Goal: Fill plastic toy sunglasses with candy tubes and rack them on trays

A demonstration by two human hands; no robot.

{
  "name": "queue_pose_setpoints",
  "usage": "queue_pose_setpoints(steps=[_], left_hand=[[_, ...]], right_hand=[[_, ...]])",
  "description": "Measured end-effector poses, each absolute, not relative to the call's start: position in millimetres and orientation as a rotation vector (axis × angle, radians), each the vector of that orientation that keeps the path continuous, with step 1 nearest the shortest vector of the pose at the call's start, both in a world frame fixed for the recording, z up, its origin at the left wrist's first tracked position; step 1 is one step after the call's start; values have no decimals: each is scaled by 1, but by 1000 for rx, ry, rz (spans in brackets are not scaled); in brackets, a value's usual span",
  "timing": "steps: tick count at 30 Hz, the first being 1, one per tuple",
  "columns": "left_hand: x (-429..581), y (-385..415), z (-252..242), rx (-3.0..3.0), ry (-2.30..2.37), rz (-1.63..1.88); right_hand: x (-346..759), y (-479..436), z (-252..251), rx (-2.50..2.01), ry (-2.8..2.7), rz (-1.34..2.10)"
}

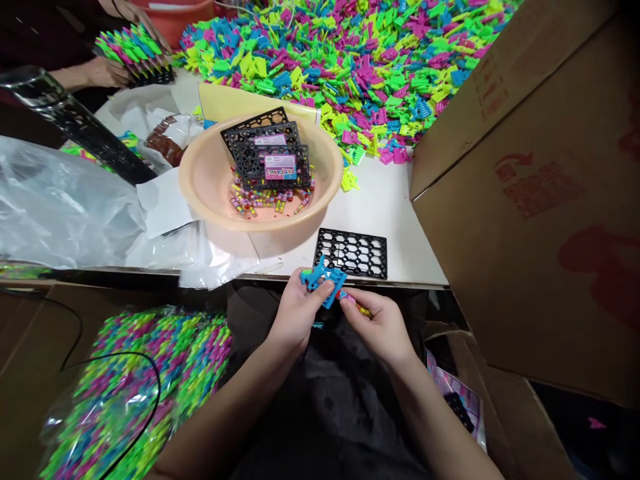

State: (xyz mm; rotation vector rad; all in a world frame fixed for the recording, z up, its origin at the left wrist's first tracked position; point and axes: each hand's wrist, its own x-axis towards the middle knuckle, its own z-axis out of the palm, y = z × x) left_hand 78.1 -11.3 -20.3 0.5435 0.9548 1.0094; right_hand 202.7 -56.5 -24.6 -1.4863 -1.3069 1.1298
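Observation:
Just below the table's front edge, my left hand [299, 308] is closed on a small blue plastic toy piece [324, 280]. My right hand [376, 321] pinches a few small colourful candy sticks [354, 303] whose ends meet the blue piece. A black plastic grid tray [352, 253] lies flat on the white table [385, 207] just beyond my hands. Behind it stands a beige plastic basin [210, 180] holding more black grid trays [267, 155] with pink labels and loose candy sticks [270, 199].
A large heap of pink, green, blue and yellow plastic pieces [360, 60] covers the far table. Cardboard boxes [530, 187] wall the right side. Clear plastic bags [65, 200] lie left, a bag of coloured pieces [145, 380] lower left. Another person's hand [107, 70] holds a filled tray.

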Motion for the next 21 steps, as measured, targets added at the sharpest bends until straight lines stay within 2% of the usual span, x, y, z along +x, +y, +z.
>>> queue_pose_setpoints(steps=[7,10,14,21], left_hand=[[65,-2,-25,448,773,890],[60,1,-23,345,803,957],[56,0,-18,354,875,1066],[58,-5,-12,461,983,963]], right_hand=[[206,-47,-26,-1282,-1145,1454],[210,-44,-27,-1283,-1103,1577],[213,-44,-30,-1359,-1101,1474],[211,-47,-34,-1337,-1081,1416]])
